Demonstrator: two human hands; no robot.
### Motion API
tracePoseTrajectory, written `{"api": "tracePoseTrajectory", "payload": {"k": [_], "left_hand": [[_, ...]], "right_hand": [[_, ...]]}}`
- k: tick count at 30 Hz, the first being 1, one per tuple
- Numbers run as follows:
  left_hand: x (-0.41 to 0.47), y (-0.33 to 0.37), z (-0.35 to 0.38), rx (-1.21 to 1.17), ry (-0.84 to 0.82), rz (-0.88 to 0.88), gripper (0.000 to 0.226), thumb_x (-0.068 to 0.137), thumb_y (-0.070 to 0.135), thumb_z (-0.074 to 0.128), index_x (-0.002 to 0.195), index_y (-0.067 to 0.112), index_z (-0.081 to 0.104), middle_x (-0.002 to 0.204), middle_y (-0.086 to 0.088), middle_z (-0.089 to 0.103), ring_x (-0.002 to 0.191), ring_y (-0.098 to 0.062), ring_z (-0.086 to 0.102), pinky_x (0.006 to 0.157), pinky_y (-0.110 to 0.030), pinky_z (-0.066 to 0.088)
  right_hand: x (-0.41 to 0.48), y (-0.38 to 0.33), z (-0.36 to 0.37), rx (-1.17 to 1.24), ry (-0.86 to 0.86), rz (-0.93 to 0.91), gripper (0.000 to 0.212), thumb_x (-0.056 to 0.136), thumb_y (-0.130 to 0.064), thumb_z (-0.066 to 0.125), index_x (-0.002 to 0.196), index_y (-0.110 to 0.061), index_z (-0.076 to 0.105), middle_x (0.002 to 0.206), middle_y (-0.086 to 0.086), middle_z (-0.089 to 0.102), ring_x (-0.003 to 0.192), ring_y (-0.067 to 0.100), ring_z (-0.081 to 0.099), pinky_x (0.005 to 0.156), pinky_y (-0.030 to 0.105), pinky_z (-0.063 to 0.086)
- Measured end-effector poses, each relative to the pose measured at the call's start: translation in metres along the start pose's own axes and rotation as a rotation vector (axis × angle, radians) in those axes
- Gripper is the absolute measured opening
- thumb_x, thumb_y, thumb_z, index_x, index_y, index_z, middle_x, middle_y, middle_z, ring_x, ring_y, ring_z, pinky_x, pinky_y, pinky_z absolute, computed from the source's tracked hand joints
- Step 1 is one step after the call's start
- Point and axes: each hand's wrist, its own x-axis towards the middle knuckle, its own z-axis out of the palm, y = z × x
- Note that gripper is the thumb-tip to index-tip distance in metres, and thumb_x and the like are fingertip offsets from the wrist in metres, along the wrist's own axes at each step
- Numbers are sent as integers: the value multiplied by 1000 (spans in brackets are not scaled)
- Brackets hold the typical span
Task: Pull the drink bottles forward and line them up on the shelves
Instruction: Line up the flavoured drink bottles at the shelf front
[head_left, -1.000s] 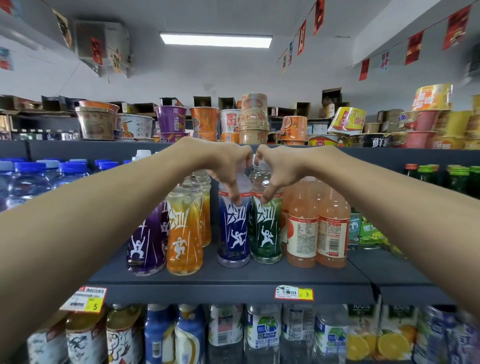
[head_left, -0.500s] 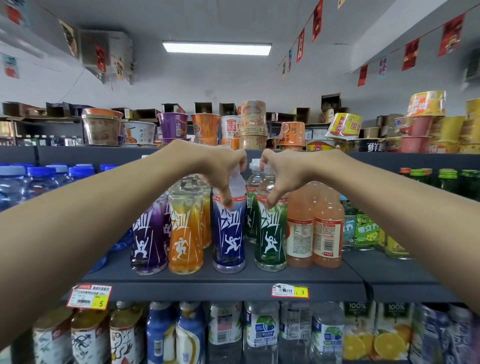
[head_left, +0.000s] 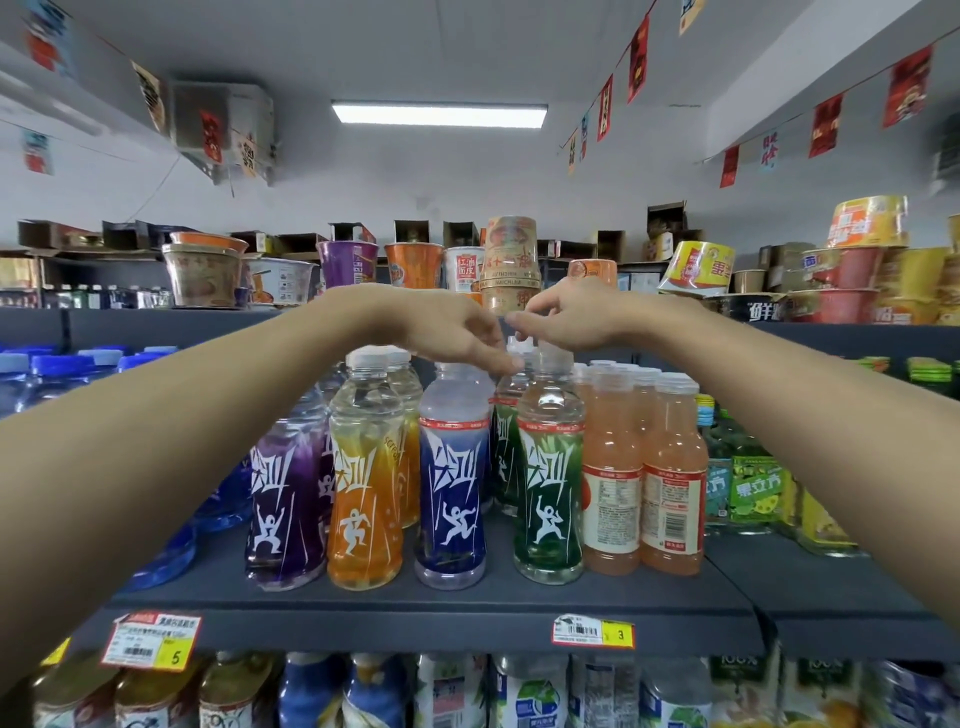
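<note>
Left hand (head_left: 457, 330): bare, no ring or glove on the fingers
Right hand (head_left: 569, 319): bare, likewise
Forearms: bare behind the fingers, no sleeve, watch or band

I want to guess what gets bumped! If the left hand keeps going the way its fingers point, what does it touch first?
Probably the right hand: the left hand points rightward and fingertips nearly meet above the green bottle. Depth is unclear.

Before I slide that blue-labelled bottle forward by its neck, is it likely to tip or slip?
The blue-labelled bottle is tall and narrow-waisted, so a high pull could tip it; push lower. It looks full, so probably heavy enough to drag steadily. Its plastic looks smooth, maybe slippery. The green bottle stands close beside it and may get knocked.
</note>
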Motion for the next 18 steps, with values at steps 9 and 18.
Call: {"api": "tracePoseTrajectory", "payload": {"k": [9, 18], "left_hand": [[41, -32, -10, -75, 153, -129, 45, 102, 55, 38, 112, 24, 69, 115, 3, 65, 106, -19, 61, 91, -35, 51], [77, -49, -12, 18, -61, -202, 45, 100, 44, 54, 141, 26, 54, 147, 1, 49, 132, -22, 48, 111, -42, 41]], "right_hand": [[40, 25, 1, 157, -34, 78, 11, 95, -41, 65, 96, -34, 74, 91, -10, 74, 88, 10, 68, 66, 25, 51], [77, 37, 17, -35, -160, 58, 26, 94, -41, 67, 120, -34, 70, 96, -17, 57, 96, 15, 64, 63, 21, 49]]}}
